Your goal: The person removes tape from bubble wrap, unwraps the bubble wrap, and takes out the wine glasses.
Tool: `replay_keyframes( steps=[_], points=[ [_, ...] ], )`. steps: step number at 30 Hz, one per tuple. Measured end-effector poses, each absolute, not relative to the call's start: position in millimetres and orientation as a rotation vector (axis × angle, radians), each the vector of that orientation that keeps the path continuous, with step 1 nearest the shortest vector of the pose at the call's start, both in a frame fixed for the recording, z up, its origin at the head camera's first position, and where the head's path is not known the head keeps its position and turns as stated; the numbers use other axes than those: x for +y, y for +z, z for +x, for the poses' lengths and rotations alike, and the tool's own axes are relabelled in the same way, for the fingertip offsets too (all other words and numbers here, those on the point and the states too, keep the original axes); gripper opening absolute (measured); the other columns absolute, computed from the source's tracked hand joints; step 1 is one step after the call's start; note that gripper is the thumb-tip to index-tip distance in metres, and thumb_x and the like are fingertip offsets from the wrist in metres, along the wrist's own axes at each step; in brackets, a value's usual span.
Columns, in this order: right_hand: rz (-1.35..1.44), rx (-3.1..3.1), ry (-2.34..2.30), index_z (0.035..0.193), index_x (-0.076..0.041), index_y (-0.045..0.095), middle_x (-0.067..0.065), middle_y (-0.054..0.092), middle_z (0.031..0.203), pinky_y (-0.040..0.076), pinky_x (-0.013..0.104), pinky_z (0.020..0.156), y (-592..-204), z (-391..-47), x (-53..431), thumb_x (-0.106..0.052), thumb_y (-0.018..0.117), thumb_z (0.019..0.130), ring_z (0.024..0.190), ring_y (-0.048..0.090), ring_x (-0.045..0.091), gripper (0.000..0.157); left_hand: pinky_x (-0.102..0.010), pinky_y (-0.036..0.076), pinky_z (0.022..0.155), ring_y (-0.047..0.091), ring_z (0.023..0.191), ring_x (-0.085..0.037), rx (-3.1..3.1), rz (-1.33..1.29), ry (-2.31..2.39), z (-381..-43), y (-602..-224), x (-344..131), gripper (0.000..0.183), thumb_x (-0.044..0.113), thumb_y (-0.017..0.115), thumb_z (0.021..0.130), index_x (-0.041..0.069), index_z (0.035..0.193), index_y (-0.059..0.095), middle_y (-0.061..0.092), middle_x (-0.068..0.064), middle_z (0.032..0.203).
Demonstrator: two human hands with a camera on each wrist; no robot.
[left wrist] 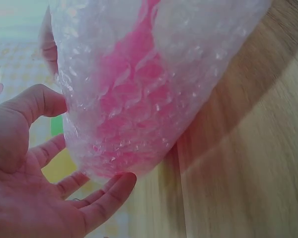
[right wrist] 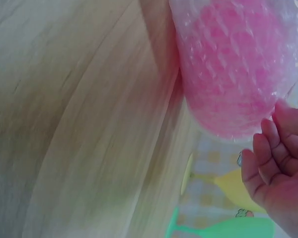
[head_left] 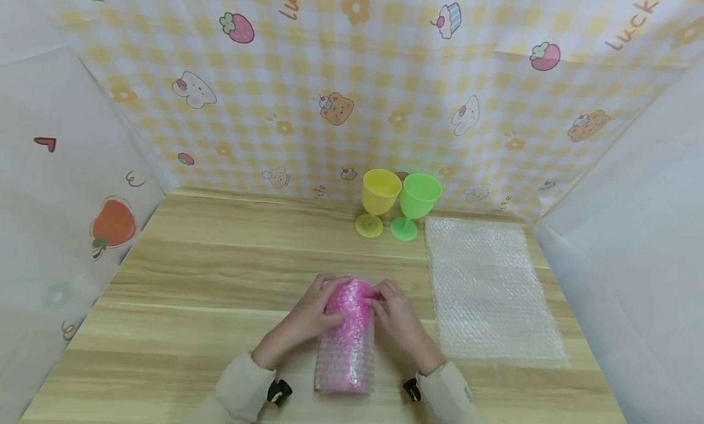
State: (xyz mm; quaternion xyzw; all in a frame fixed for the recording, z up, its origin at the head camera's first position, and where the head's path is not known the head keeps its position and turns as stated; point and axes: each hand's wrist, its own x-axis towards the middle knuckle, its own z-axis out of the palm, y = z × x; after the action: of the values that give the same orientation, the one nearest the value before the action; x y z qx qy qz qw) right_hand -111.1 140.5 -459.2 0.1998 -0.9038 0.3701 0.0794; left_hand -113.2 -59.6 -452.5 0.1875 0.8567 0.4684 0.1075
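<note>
A pink goblet [head_left: 352, 302] lies on the table, rolled in clear bubble wrap [head_left: 346, 357]; its stem shows through the wrap in the left wrist view. My left hand [head_left: 318, 307] holds the bundle at the bowl end, thumb and fingers curved around its side and end. At the bundle's right edge, my right hand [head_left: 393, 307] pinches the wrap between thumb and forefinger near the bowl. In the right wrist view, the fingertips [right wrist: 279, 108] meet the film right at the bundle's rounded end.
Behind the bundle, a yellow goblet [head_left: 381, 192] and a green goblet [head_left: 420, 196] stand upright side by side at the table's back edge. A flat sheet of bubble wrap [head_left: 489, 289] lies to the right on the wooden table [head_left: 192, 277]. A checked cloth [head_left: 385, 76] hangs behind.
</note>
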Motion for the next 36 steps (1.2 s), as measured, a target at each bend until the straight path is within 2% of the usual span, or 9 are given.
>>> replay_keyframes(
  steps=[7, 14, 20, 29, 33, 36],
  points=[
    [0.732, -2.689, 1.034, 0.085, -0.004, 0.057, 0.0, 0.055, 0.081, 0.051, 0.015, 0.069, -462, -115, 145, -0.002, 0.063, 0.08, 0.078, 0.053, 0.01, 0.008, -0.051, 0.05, 0.079, 0.043, 0.116, -0.037, 2.57, 0.541, 1.307, -113, -450, -57, 0.07, 0.018, 0.065, 0.072, 0.024, 0.136, 0.038, 0.033, -0.015, 0.136],
    [0.745, -2.713, 0.754, 0.094, -0.007, 0.062, 0.0, 0.061, 0.085, 0.052, 0.018, 0.07, -457, -111, 148, -0.013, 0.064, 0.082, 0.079, 0.057, 0.01, 0.013, -0.051, 0.05, 0.08, 0.043, 0.117, -0.035, 2.609, 0.558, 1.243, -115, -448, -55, 0.069, 0.021, 0.065, 0.074, 0.025, 0.136, 0.038, 0.032, -0.014, 0.137],
    [0.876, -2.562, 0.437, 0.087, -0.01, 0.065, -0.001, 0.064, 0.076, 0.051, 0.023, 0.068, -454, -112, 146, -0.013, 0.069, 0.078, 0.074, 0.057, 0.012, 0.011, -0.051, 0.05, 0.079, 0.042, 0.117, -0.035, 2.65, 0.565, 1.191, -115, -445, -51, 0.069, 0.019, 0.065, 0.073, 0.024, 0.136, 0.039, 0.033, -0.015, 0.137],
    [1.008, -2.484, 0.232, 0.077, -0.01, 0.056, -0.002, 0.061, 0.067, 0.045, 0.022, 0.061, -454, -118, 150, -0.014, 0.07, 0.074, 0.063, 0.049, 0.01, 0.014, -0.05, 0.05, 0.077, 0.042, 0.115, -0.035, 2.662, 0.591, 1.132, -114, -441, -46, 0.068, 0.022, 0.066, 0.074, 0.024, 0.136, 0.039, 0.034, -0.014, 0.136],
    [1.005, -2.594, 0.219, 0.08, -0.011, 0.056, -0.004, 0.059, 0.068, 0.046, 0.021, 0.062, -451, -118, 155, -0.014, 0.071, 0.072, 0.065, 0.05, 0.009, 0.017, -0.048, 0.051, 0.075, 0.043, 0.114, -0.034, 2.673, 0.624, 1.092, -114, -440, -41, 0.068, 0.023, 0.066, 0.074, 0.023, 0.136, 0.039, 0.036, -0.014, 0.136],
    [0.916, -2.757, 0.318, 0.083, -0.013, 0.057, -0.005, 0.057, 0.071, 0.047, 0.019, 0.061, -448, -117, 162, -0.014, 0.068, 0.076, 0.068, 0.051, 0.008, 0.013, -0.043, 0.052, 0.071, 0.044, 0.112, -0.032, 2.683, 0.639, 1.056, -114, -439, -38, 0.068, 0.023, 0.067, 0.074, 0.023, 0.137, 0.039, 0.037, -0.013, 0.135]
  ],
)
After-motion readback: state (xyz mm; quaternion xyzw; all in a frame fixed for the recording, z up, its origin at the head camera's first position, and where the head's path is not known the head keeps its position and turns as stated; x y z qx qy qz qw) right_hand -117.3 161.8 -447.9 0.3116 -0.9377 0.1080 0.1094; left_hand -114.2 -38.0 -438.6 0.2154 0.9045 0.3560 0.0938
